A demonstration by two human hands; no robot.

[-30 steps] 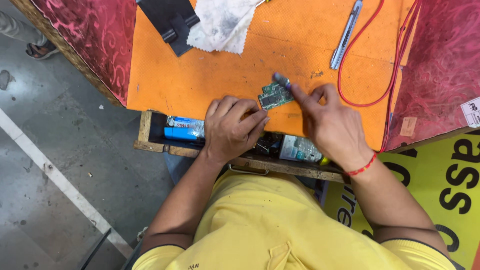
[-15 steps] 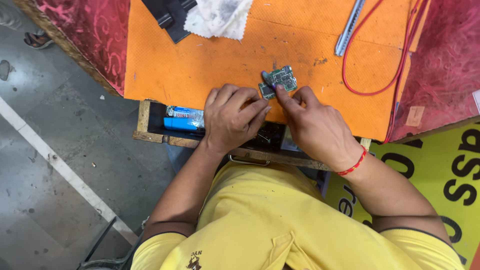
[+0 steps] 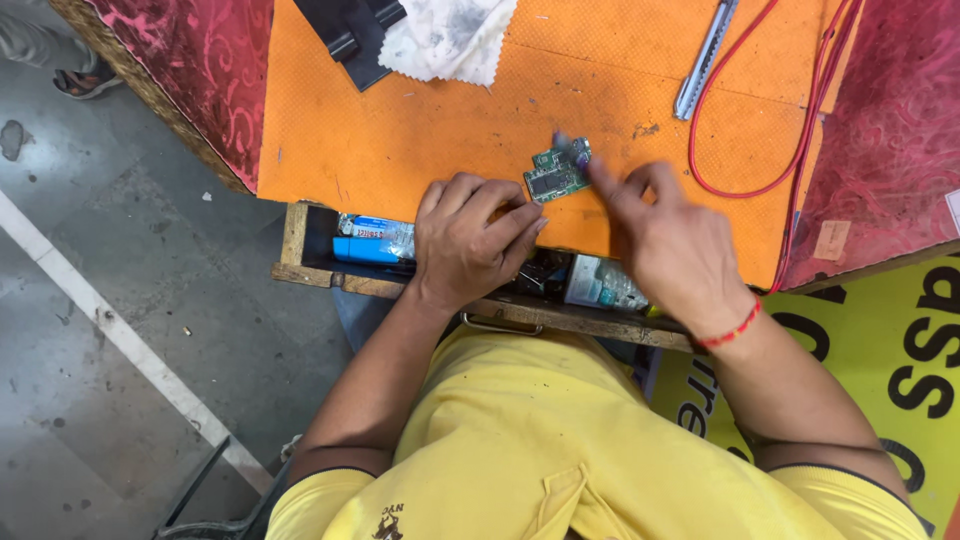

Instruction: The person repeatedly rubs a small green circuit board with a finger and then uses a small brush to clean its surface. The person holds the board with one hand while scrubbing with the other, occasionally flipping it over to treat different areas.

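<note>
A small green circuit board [image 3: 556, 173] lies on the orange mat [image 3: 420, 130]. My left hand [image 3: 475, 238] rests at the mat's near edge with its fingertips just left of the board. My right hand [image 3: 668, 245] reaches in from the right, blurred by motion, and pinches a small dark tool tip against the board's right end. A red thread circles my right wrist.
An open wooden drawer [image 3: 310, 262] under the mat holds a blue tube [image 3: 368, 247] and small packets. A white rag [image 3: 448, 35] and black piece [image 3: 345, 30] lie at the back; a metal blade [image 3: 706, 60] and red wire [image 3: 800, 110] lie right. Maroon cloth [image 3: 890, 140] flanks the mat.
The board has shifted slightly away from the mat's edge. My right hand moved along with it and now blurs at the board's right end. My left hand stayed near the edge.
</note>
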